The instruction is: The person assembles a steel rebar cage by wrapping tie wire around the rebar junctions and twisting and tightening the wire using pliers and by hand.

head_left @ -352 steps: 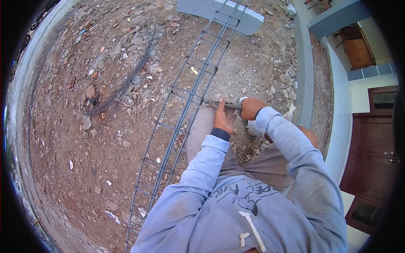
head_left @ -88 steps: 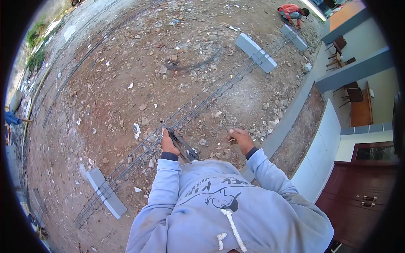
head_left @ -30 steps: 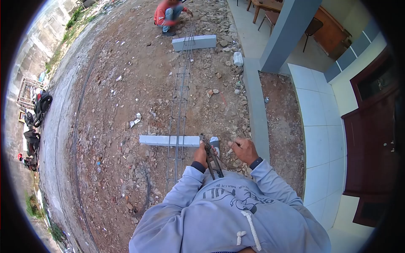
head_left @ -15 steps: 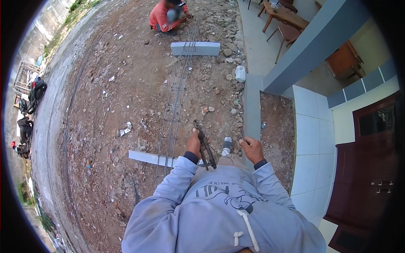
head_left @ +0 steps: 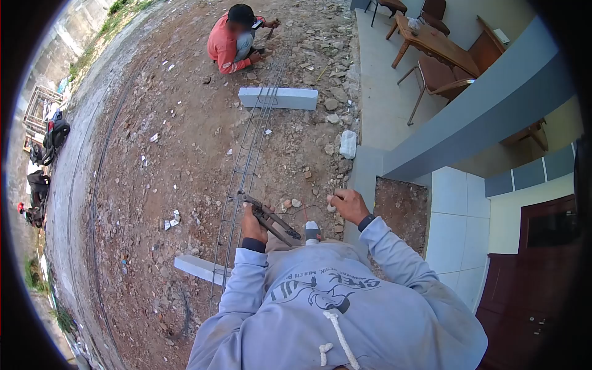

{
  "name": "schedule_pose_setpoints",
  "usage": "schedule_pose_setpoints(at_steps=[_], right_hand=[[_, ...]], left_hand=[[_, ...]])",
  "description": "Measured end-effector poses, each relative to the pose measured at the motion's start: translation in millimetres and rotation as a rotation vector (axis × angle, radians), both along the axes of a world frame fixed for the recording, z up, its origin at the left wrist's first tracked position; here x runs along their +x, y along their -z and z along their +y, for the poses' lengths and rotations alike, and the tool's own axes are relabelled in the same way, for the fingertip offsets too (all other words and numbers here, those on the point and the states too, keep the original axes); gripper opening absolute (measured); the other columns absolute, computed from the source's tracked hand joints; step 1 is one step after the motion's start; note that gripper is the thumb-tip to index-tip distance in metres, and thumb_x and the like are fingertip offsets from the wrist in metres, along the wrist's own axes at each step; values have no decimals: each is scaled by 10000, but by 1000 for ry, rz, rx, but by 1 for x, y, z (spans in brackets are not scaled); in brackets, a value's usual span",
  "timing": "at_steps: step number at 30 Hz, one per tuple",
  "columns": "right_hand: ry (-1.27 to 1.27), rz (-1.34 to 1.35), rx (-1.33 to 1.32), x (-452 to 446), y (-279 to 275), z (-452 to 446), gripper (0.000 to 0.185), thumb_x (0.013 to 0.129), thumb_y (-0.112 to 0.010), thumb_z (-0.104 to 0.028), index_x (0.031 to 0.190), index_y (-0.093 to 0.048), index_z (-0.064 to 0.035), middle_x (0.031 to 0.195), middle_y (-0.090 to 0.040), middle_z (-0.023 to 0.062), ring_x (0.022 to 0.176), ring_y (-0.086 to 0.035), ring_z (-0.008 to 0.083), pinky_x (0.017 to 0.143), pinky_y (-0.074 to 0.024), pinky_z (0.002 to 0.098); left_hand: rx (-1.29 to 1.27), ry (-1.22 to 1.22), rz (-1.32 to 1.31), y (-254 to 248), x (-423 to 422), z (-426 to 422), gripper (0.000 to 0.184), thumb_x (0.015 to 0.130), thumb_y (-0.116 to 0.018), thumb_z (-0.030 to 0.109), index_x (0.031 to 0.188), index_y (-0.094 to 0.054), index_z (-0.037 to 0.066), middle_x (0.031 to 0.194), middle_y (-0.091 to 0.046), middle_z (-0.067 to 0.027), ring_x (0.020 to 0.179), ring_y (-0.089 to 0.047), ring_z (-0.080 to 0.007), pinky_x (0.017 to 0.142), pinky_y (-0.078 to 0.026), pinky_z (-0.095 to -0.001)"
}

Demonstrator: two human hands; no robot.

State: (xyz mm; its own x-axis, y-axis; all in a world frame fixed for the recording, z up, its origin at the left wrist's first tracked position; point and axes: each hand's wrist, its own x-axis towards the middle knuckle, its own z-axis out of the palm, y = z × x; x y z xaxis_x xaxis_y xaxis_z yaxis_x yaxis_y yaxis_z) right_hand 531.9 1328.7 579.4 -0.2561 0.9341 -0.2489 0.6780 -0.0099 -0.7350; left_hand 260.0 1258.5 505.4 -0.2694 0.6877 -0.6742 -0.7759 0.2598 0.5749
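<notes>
My left hand [head_left: 253, 227] is closed on a dark metal hand tool with two long handles [head_left: 276, 223], just right of the long rebar frame [head_left: 244, 166]. To the right, my right hand [head_left: 349, 206] is closed at chest height, with a thin wire near its fingertips; what the fingers pinch is too small to make out clearly. The rebar frame rests across a near grey block [head_left: 198, 267] and a far grey block [head_left: 290, 98]. My foot [head_left: 312, 233] shows below, between my hands.
A person in a red top [head_left: 229, 42] squats by the frame's far end. A white plastic container [head_left: 348, 144] lies beside the concrete edge. A grey pillar [head_left: 481, 111], a wooden table [head_left: 435, 44] and chairs stand right. Motorcycles [head_left: 57, 132] are at far left.
The view has moved forward along the frame since half a second ago. My left hand has shifted left with the tool, nearer the rebar frame. The squatting person is now more fully in view.
</notes>
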Motion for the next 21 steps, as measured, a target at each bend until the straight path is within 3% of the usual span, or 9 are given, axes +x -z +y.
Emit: schedule_pose_setpoints(at_steps=[7,11,12,15,21], right_hand=[[43,40,9,1,9,119,341,820,-591,-316,706,-572,5,631,-546,183,599,-531,315,600,-418,408],[59,37,6,2,36,179,333,815,-594,-308,699,-577,4,640,-557,186,609,-545,324,598,-421,408],[44,-11,4,0,37,198,327,815,-595,-305,702,-579,2,646,-562,186,618,-552,330,601,-424,410],[-5,-116,29,-10,47,258,308,819,-591,-296,713,-587,-7,674,-580,191,657,-576,350,621,-438,420],[-201,-215,-2,-39,70,375,280,832,-565,-303,774,-626,-36,772,-616,209,764,-601,380,693,-458,464]], left_hand=[[-164,0,-93,31,30,63,520,967,-310,489,1070,-513,22,919,-636,-154,846,-640,-284,738,-509,-426],[-184,-68,-228,70,33,110,546,963,-286,509,1083,-506,24,948,-640,-136,793,-624,-294,738,-486,-441],[-193,-106,-268,89,30,129,527,961,-293,513,981,-503,30,896,-588,-187,842,-611,-363,787,-496,-508],[-162,-176,-312,115,22,204,520,962,-304,503,977,-497,21,900,-586,-198,836,-610,-357,780,-506,-504],[-109,-114,-76,65,-16,357,508,956,-359,500,968,-506,13,844,-623,-189,781,-642,-323,707,-539,-439]])
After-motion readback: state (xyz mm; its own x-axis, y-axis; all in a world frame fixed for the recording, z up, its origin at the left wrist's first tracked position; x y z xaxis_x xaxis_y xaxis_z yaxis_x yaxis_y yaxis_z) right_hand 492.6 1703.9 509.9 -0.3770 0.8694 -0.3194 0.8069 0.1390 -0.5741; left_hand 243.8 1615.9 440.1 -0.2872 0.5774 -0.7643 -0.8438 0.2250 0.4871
